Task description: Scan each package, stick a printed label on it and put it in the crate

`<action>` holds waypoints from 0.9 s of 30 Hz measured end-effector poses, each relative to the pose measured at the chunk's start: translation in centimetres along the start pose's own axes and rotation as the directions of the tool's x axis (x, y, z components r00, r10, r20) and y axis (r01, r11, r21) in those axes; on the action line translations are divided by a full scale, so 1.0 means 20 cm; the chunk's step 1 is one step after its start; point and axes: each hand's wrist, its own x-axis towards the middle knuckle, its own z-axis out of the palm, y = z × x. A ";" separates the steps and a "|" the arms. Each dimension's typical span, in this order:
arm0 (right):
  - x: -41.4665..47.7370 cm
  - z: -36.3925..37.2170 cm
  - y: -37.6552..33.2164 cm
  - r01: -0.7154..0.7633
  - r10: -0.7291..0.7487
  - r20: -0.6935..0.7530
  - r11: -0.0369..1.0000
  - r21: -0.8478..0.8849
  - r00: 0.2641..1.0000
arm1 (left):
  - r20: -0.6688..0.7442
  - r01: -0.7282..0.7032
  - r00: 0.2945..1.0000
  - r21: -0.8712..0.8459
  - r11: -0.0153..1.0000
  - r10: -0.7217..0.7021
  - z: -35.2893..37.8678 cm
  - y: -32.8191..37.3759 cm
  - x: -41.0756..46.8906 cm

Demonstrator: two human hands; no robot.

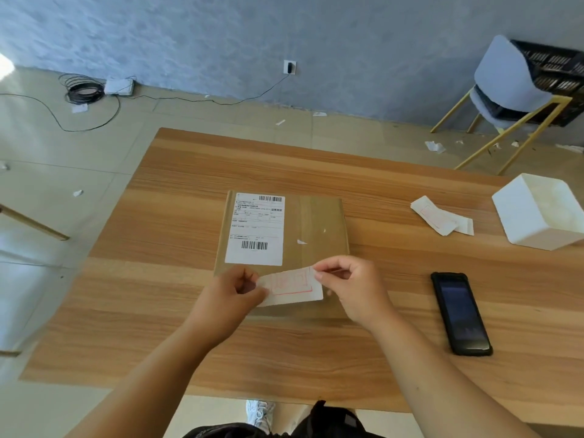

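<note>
Left hand [230, 298]: fingers curled, pinching the label [294, 287] by its left end.
Right hand [350, 292]: pinching its upper right corner.
Label: thin, floppy, probably sticky; best kept to edge grips, held over the package's [309, 229] near edge.
Package: flat, looks stiff and light; lies mid table [189, 343].

The table [316, 352] is smooth wood-grain board with a soft sheen, and the package [319, 222] on it is matt brown kraft paper bearing a flat, matt white paper shipping label [255, 230]. The label sheet [294, 287] at its near edge is thin white paper, faintly glossy, and the handheld scanner [459, 312] to the right has a glossy dark screen in a matt black case. Far right, a pale matt chair [502, 74] with a gold metal frame bears a black plastic lattice crate [559, 63].
</note>
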 end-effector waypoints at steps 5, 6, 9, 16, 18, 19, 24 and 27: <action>0.01 0.16 0.04 -0.046 0.046 -0.007 0.999 -0.017 0.999 | -0.181 0.086 0.980 0.000 0.996 -0.084 -0.06 -0.07 -0.01; 0.01 0.19 0.05 -0.053 0.053 -0.016 0.998 -0.032 0.998 | -0.214 0.096 0.972 0.003 0.995 -0.093 -0.07 -0.08 -0.01; 0.01 0.26 0.07 -0.070 0.068 -0.035 0.996 -0.062 0.997 | -0.249 0.133 0.961 0.028 0.991 -0.122 -0.10 -0.10 -0.01; 0.02 0.31 0.06 0.010 -0.022 -0.060 0.983 -0.183 0.998 | -0.219 0.113 0.971 0.062 0.992 -0.097 -0.14 -0.13 0.06; 0.04 0.32 0.06 0.016 -0.031 -0.058 0.970 -0.242 0.998 | -0.241 0.099 0.968 0.139 0.985 -0.063 -0.12 -0.14 0.08; 0.04 0.32 0.05 0.017 -0.031 -0.051 0.965 -0.262 0.998 | -0.249 0.090 0.967 0.165 0.982 -0.047 -0.12 -0.14 0.08; 0.06 0.34 0.06 0.019 -0.027 -0.018 0.934 -0.358 0.999 | -0.261 0.111 0.963 0.145 0.983 -0.070 -0.13 -0.15 0.11; 0.06 0.34 0.06 0.047 -0.050 0.005 0.898 -0.436 0.999 | -0.258 0.108 0.964 0.157 0.982 -0.064 -0.12 -0.15 0.12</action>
